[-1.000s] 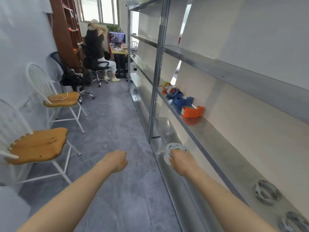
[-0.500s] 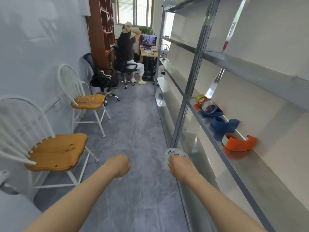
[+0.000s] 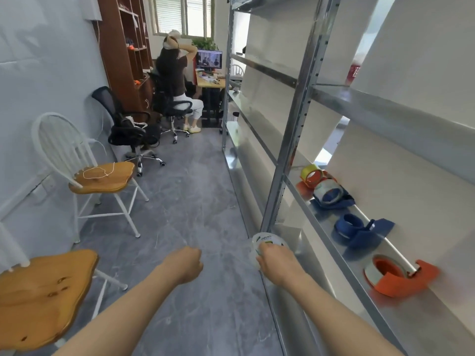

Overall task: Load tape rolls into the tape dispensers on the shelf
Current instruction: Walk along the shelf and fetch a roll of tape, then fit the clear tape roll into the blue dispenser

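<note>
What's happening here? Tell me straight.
A person stands beside a metal shelf, their right hand gripping a tape roll that is not yet loaded. The left hand is curled and holds nothing. The shelf holds an orange dispenser, seemingly with a roll in it, a blue dispenser beyond it, and two more farther along.

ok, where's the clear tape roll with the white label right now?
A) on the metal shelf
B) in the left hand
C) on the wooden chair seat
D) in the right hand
D: the right hand holds the clear tape roll with the white label beside the grey metal shelf post; the left hand is curled and holds nothing.
</note>
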